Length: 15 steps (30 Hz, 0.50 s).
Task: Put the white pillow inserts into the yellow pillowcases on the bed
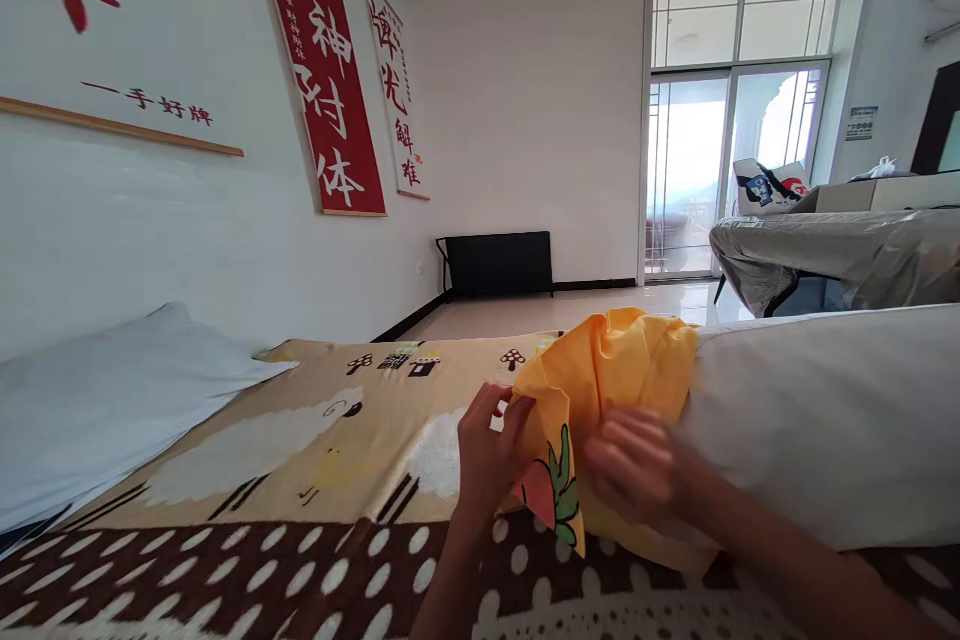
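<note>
A yellow pillowcase (619,360) with a green-leaf and pink print is bunched over the near end of a white pillow (817,420). My left hand (491,440) pinches the pillowcase's left edge between thumb and fingers. Against the front of the yellow fabric, my right hand (634,460) is blurred by motion, its fingers curled into the cloth. The right forearm crosses in front of the pillow. How far the pillow reaches inside the case is hidden by the folds.
Beneath lies a beige and brown blanket (285,440) with sheep and dots. Another white pillow or cloth (112,410) is at the left by the wall. Beyond stand a black folded panel (499,263) and a plastic-covered table (832,245) with boxes.
</note>
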Each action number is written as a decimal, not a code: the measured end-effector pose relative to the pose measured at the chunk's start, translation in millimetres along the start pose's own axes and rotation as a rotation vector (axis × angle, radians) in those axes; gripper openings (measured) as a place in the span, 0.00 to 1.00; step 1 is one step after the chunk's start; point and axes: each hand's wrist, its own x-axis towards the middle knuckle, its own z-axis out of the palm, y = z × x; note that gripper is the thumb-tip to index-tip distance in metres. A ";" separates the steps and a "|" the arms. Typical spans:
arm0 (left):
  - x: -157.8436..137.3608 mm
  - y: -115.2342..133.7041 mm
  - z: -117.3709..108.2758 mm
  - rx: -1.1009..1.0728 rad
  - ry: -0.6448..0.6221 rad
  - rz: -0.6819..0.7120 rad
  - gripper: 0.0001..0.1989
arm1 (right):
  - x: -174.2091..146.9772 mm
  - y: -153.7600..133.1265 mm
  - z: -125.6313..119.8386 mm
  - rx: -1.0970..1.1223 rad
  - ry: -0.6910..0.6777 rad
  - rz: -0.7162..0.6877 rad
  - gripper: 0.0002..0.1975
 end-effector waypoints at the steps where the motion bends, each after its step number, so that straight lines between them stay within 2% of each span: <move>1: 0.4 -1.1 -2.0 -0.019 0.003 -0.021 0.10 | 1.3 -10.6 2.8 -0.004 -0.115 -0.068 0.09; 3: 1.2 -5.1 -5.9 -0.112 -0.008 -0.062 0.11 | 6.6 -19.7 8.4 -0.032 -0.228 -0.080 0.12; 6: 3.1 -15.8 -9.6 -0.382 -0.091 -0.126 0.14 | 18.5 -8.2 12.6 -0.048 -0.181 0.111 0.10; 8: 4.3 -23.5 -9.5 -0.518 -0.117 -0.157 0.16 | 25.9 4.2 12.2 -0.048 -0.161 0.221 0.13; 11: 4.4 -30.1 -8.9 -0.592 -0.132 -0.182 0.16 | 34.4 12.2 9.9 -0.072 -0.251 0.294 0.15; 15: 2.6 -27.5 -17.8 -0.628 -0.241 -0.197 0.13 | 43.7 1.5 7.4 -0.126 -0.399 0.361 0.15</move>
